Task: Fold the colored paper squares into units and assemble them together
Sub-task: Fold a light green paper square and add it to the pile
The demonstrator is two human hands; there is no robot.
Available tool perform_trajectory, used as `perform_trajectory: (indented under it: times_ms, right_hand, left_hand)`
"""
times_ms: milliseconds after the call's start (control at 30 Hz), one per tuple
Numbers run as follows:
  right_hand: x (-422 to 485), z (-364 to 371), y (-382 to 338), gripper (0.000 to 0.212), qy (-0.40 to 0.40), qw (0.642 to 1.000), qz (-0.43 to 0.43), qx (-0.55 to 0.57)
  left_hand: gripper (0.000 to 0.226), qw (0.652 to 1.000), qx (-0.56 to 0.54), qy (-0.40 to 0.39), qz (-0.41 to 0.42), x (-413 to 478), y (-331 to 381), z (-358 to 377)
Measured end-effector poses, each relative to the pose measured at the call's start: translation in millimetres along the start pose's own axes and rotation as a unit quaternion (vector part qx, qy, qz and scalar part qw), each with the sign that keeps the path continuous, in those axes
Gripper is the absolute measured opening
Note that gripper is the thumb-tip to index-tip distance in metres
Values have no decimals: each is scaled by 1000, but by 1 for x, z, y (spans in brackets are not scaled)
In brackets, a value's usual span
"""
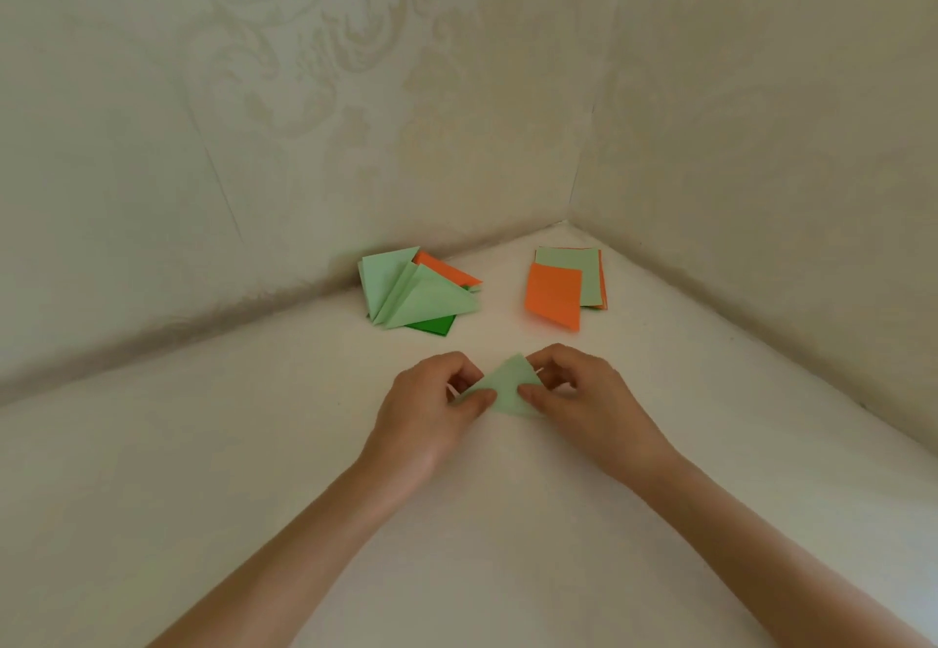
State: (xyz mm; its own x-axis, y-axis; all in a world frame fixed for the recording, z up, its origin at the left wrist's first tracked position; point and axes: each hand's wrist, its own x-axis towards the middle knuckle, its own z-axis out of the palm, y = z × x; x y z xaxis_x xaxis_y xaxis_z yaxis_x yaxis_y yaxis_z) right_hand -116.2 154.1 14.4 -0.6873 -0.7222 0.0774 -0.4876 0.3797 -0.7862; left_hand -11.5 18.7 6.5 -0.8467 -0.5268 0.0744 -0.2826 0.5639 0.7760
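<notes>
Pinching a pale green paper triangle [509, 387] between them, the left hand [431, 409] and the right hand [583, 401] hold it low over the white table [254, 469], each with thumb and curled fingers closed on one side of the piece. Farther back, near the wall, lies a pile of folded pieces [413, 292] in pale green, orange and dark green. To its right, well apart, sits a stack of flat squares [568, 287], orange over pale green.
</notes>
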Motion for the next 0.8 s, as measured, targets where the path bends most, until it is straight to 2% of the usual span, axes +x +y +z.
perform_trajectory:
  times_ms: [133, 233, 300, 400, 533, 633, 700, 800]
  right_hand:
    - [31, 5, -17, 14, 31, 993, 11, 113]
    - [64, 15, -26, 12, 68, 985, 40, 156]
    - [85, 27, -27, 10, 78, 992, 30, 96]
    - [107, 44, -21, 8, 73, 995, 6, -61]
    - [122, 52, -18, 15, 77, 982, -23, -173]
    - [124, 57, -17, 21, 86, 957, -50, -273]
    - [121, 60, -14, 26, 126, 941, -100, -298]
    - [119, 62, -10, 33, 159, 930, -188, -272]
  left_hand:
    - [23, 996, -53, 66, 18, 18, -7, -26]
    - [16, 989, -23, 144, -3, 42, -14, -37]
    - [6, 985, 21, 172, -23, 55, -19, -39]
    - [7, 980, 97, 169, -36, 65, -27, -38]
    - [11, 972, 154, 175, -30, 76, -38, -36]
    - [17, 955, 234, 181, -11, 80, -44, -34]
    - [17, 944, 262, 198, 22, 80, -47, -33]
    - [12, 939, 271, 193, 91, 78, -50, -33]
